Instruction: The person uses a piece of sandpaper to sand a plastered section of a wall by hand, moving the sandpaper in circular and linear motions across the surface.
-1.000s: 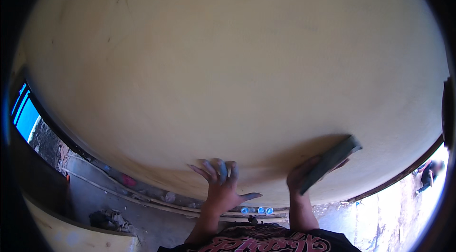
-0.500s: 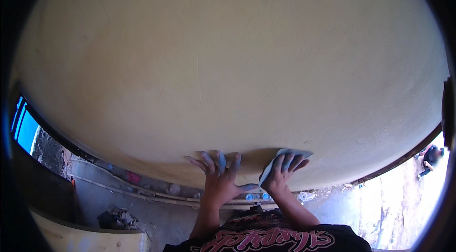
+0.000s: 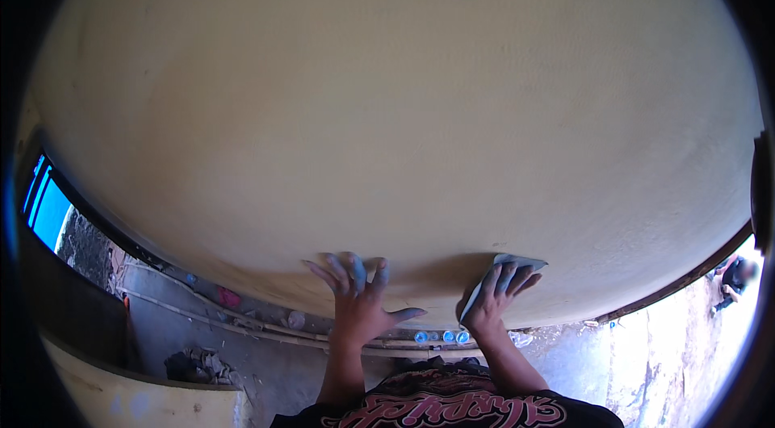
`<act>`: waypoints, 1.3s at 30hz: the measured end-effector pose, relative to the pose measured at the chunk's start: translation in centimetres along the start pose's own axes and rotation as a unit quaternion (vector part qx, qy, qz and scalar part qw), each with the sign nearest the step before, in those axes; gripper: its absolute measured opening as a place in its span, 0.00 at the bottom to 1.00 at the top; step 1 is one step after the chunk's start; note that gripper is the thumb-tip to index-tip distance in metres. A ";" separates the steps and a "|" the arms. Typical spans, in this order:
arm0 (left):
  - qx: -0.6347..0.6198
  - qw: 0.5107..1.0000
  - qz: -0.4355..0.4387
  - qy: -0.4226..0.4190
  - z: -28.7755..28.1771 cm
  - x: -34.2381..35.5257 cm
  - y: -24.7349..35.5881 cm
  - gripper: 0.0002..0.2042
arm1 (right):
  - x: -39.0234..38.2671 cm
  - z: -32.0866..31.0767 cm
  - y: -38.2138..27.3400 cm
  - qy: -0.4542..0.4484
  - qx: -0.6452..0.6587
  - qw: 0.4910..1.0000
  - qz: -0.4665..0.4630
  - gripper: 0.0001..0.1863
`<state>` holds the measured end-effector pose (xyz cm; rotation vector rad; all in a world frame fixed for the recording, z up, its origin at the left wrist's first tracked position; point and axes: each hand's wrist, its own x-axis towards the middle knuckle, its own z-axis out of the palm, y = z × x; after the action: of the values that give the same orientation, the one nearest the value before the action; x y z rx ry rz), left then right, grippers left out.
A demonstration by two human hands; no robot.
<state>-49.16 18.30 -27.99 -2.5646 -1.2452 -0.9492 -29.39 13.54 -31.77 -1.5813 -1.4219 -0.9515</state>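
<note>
A large cream plastered wall (image 3: 387, 121) fills most of the view. My left hand (image 3: 360, 299) rests on its lower part, fingers spread, thumb out to the right, holding nothing. To the right, my right hand (image 3: 489, 304) presses a pale grey-blue sheet of sandpaper (image 3: 526, 260) flat to the wall. The sheet sticks out past the fingertips, and one edge shows along the left side of the hand. Grey dust coats the fingers of both hands.
Below the wall, several clear plastic cups (image 3: 448, 337) stand near bamboo poles (image 3: 266, 325). A dark heap of rags (image 3: 198, 367) lies at lower left by a low cream wall (image 3: 137, 405). Far right, another person (image 3: 733, 278) is on the bright ground outside.
My right hand has slid to the right with the sandpaper. The left hand has shifted slightly left, so the two are farther apart.
</note>
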 end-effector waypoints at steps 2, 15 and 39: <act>0.023 1.000 0.003 -0.014 -0.4 -0.2 -0.3 0.53 | 1.1 -1.2 2.2 -0.018 -0.037 0.997 0.068 0.28; 0.019 0.993 -0.081 -0.079 -0.4 0.7 2.3 0.59 | 4.8 -2.2 4.5 0.116 0.075 0.976 0.169 0.31; -0.003 1.000 -0.004 0.030 -0.1 1.0 2.5 0.56 | 5.6 -3.3 3.2 0.031 0.022 0.995 0.091 0.29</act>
<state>-46.89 17.27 -26.98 -2.5169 -1.2383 -1.0253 -25.76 12.54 -25.58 -1.6041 -1.2241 -0.8494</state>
